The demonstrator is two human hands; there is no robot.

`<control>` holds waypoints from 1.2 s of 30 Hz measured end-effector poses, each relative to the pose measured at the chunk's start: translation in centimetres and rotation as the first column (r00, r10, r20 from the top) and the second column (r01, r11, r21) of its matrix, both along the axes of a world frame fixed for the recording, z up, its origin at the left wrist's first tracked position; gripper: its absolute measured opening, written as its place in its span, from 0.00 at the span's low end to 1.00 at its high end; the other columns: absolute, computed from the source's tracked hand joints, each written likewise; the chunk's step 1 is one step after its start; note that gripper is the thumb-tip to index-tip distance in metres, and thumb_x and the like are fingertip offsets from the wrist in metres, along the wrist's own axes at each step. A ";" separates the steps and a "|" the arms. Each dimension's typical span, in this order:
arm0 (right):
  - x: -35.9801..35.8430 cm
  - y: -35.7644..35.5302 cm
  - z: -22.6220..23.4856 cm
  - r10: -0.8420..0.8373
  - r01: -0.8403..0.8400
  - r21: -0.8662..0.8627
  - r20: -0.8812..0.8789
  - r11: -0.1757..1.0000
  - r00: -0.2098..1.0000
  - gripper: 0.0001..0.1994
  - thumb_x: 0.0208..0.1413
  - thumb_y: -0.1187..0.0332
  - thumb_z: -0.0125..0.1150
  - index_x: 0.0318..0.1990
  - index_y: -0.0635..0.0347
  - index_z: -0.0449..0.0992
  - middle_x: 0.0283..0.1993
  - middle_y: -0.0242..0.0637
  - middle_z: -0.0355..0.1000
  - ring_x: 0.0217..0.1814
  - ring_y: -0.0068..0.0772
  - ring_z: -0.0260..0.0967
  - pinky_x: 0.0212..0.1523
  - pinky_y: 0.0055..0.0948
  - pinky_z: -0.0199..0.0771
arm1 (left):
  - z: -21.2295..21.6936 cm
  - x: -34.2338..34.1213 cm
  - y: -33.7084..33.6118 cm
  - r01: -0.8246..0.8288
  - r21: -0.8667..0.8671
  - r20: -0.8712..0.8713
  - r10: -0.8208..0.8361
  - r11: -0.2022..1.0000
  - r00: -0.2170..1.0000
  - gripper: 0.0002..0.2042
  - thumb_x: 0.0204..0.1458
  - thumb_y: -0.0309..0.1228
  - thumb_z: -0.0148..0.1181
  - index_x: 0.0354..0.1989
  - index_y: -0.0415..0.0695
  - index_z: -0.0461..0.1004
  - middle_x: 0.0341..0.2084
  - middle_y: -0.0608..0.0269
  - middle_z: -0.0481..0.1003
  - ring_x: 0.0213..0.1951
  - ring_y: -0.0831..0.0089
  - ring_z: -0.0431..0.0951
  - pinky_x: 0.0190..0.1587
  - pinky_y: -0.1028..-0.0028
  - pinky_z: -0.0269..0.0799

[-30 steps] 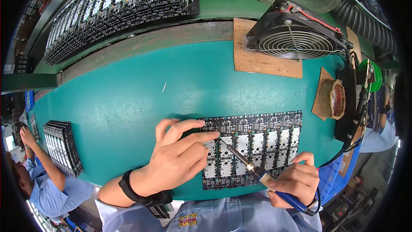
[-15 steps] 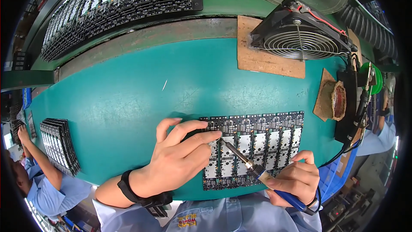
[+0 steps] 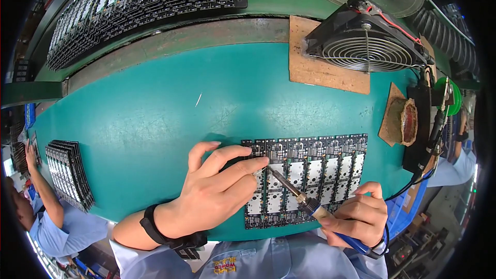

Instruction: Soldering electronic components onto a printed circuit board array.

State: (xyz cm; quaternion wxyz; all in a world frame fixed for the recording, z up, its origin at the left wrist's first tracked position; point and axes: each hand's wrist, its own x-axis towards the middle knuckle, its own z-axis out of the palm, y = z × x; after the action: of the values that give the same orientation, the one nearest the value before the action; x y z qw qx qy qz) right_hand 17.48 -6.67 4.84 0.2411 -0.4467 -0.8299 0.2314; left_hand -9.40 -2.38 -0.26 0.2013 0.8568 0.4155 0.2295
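While the left hand [image 3: 217, 191] presses its fingers flat on the circuit board [image 3: 310, 175] lying on the green bench [image 3: 155, 124], the right hand [image 3: 359, 219] grips a soldering iron [image 3: 297, 195], tip touching the board.

A single head-worn fisheye camera looks steeply down, close above the circuit board [image 3: 310, 175], with the fan [image 3: 367, 46] beyond it.

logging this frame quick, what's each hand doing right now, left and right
Left hand: fingers spread, pressing on the circuit board panel; whether the fingertips pinch anything cannot be told.
Right hand: closed around the soldering iron, tip on the panel.
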 end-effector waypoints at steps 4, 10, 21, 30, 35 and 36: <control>0.0 0.0 -0.1 0.015 -0.015 0.037 0.018 0.999 1.000 0.12 0.36 0.69 0.73 0.32 0.39 0.82 0.19 0.14 0.65 0.20 0.16 0.60 0.34 0.23 0.58 | 0.2 0.0 0.1 0.004 -0.018 0.001 -0.004 1.000 1.000 0.08 0.35 0.23 0.65 0.18 0.47 0.70 0.42 0.76 0.79 0.46 0.70 0.73 0.52 0.60 0.56; 0.0 -0.2 -0.3 0.004 -0.004 0.040 -0.001 0.999 1.000 0.12 0.35 0.68 0.74 0.31 0.39 0.82 0.19 0.15 0.64 0.20 0.16 0.59 0.31 0.22 0.57 | 0.3 0.1 0.2 0.006 -0.020 0.011 -0.006 1.000 1.000 0.08 0.35 0.23 0.65 0.18 0.47 0.70 0.42 0.74 0.79 0.45 0.69 0.73 0.51 0.61 0.57; 0.0 -0.3 -0.3 0.027 -0.025 0.060 -0.048 0.998 0.998 0.13 0.33 0.72 0.73 0.30 0.42 0.82 0.19 0.15 0.65 0.20 0.17 0.59 0.30 0.22 0.56 | 0.2 0.3 0.1 0.004 -0.023 0.034 -0.003 1.000 0.999 0.08 0.36 0.22 0.65 0.19 0.46 0.70 0.41 0.71 0.80 0.45 0.68 0.73 0.50 0.61 0.57; 0.2 -0.4 0.2 -0.053 0.052 -0.014 -0.081 0.999 0.995 0.15 0.31 0.74 0.74 0.31 0.44 0.82 0.19 0.16 0.66 0.19 0.18 0.60 0.31 0.22 0.57 | 0.1 0.3 0.2 0.003 -0.022 0.027 -0.002 1.000 1.000 0.07 0.36 0.22 0.65 0.20 0.46 0.71 0.41 0.71 0.79 0.41 0.72 0.75 0.53 0.61 0.55; 0.0 -0.1 0.1 -0.043 0.040 -0.035 -0.093 0.999 0.995 0.15 0.32 0.75 0.73 0.32 0.45 0.81 0.18 0.16 0.65 0.18 0.18 0.60 0.31 0.22 0.57 | 0.2 0.4 0.2 0.010 -0.016 0.016 -0.010 1.000 1.000 0.08 0.35 0.22 0.66 0.21 0.45 0.72 0.40 0.72 0.79 0.41 0.73 0.75 0.53 0.61 0.55; -0.1 -0.1 0.1 -0.042 0.039 -0.034 -0.093 0.999 0.995 0.16 0.32 0.75 0.73 0.32 0.45 0.81 0.18 0.16 0.65 0.18 0.19 0.60 0.31 0.22 0.57 | 0.3 0.4 0.2 0.016 -0.013 0.013 -0.016 1.000 1.000 0.08 0.34 0.21 0.66 0.21 0.45 0.72 0.40 0.72 0.79 0.41 0.73 0.75 0.53 0.61 0.55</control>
State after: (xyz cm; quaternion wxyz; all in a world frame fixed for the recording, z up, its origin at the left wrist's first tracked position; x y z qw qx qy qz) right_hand 17.42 -6.73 4.98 0.2771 -0.4558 -0.8047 0.2605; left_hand -8.99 -2.22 -0.01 0.2114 0.8573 0.4088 0.2306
